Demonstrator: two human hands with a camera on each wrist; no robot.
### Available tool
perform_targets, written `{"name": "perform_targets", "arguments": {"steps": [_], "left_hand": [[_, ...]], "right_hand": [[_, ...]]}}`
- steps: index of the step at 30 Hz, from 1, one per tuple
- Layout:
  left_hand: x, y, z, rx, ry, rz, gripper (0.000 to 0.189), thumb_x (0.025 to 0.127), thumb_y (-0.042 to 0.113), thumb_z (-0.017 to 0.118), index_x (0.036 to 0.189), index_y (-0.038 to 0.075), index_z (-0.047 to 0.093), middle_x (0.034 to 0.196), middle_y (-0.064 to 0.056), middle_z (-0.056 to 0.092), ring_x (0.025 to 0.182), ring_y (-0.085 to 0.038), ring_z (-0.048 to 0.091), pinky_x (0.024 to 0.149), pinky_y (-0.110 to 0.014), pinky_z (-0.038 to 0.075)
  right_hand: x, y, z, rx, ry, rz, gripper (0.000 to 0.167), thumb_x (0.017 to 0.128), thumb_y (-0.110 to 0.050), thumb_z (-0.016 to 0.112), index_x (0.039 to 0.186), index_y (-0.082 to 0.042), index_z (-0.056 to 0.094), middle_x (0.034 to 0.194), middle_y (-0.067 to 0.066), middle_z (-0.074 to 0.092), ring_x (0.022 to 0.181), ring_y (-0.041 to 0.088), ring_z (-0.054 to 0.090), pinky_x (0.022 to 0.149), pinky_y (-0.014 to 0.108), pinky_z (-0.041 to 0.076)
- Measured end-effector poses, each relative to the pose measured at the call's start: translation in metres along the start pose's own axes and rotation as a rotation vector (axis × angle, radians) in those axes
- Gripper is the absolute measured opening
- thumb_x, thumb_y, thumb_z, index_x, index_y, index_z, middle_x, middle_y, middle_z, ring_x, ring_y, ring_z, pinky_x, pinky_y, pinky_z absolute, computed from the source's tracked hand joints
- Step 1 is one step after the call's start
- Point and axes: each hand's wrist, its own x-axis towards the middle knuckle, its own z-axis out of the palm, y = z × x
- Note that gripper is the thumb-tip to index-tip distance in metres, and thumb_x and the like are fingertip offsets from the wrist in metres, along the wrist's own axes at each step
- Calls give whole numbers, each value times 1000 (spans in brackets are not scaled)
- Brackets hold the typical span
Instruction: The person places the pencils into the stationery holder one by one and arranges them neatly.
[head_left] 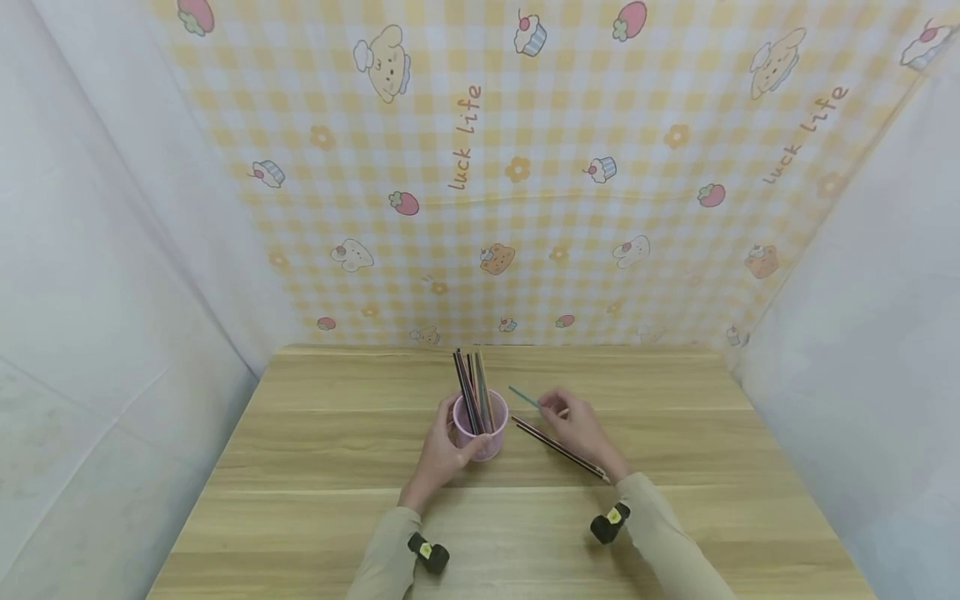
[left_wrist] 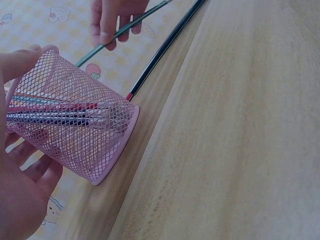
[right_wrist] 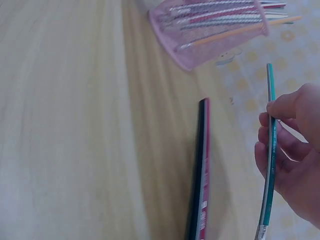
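My left hand (head_left: 441,460) grips a pink mesh pencil cup (left_wrist: 107,145) around its side, thumb near the rim. Several pencils (head_left: 467,385) stand in the cup, leaning toward its back left and rising above the rim. To the right of the cup, my right hand (head_left: 579,429) pinches a green pencil (right_wrist: 270,165) between thumb and fingers, above the tabletop. One end of that pencil points toward the cup. Below the right hand, a black pencil (right_wrist: 196,165) and a red pencil (right_wrist: 205,175) lie side by side on the table, slanting away from the cup.
The wooden table (head_left: 315,467) has its back edge against a yellow checked cloth (head_left: 555,125) printed with cartoon figures. Pale sheets hang at the left (head_left: 112,250) and right (head_left: 862,333). Each sleeved forearm carries a small black camera (head_left: 429,552).
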Motion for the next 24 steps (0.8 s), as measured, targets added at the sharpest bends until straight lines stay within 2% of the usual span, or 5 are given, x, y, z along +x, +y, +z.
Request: {"name": "perform_targets", "arguments": {"steps": [3,8,12,18,24], "left_hand": [[0,0,0,12,-3,1,86,79,12,86,150,4,38,144,-23,53,132,-41,54,117,-53,42],[1,0,-1,43,-17,-11,87,80,17,86,151,4,36,145,-21,52,133,-38,53,117,-51,43],[1,-1,-1,47,-20,-17,89,80,18,86,151,5,35,146,-20,52,134,-37,53,117,-50,43],[1,-1,-1,38,-15,-32,89,78,16,87,151,7,37,146,-19,52,134,-36,53,118,-49,43],[1,1,-1,31,-18,-42,89,78,13,87,151,6,37,147,-21,51,134,-39,53,118,-52,42]], "right_hand": [[1,-6,-3,17,15,-4,14,100,-14,63,113,-11,67,100,8,68,92,15,63,83,27,58],[5,-14,-9,-3,53,-105,16,97,-9,66,112,-4,68,96,9,70,88,16,65,78,24,59],[6,-21,-15,-8,67,-146,17,96,-8,66,113,-2,68,97,9,71,89,19,67,77,23,60],[9,-30,-17,10,93,-127,19,97,-11,66,115,-5,68,103,9,73,95,21,68,80,22,58],[9,-43,-18,66,138,-143,20,97,-12,68,116,-4,68,108,12,73,99,25,68,84,27,60]]}}
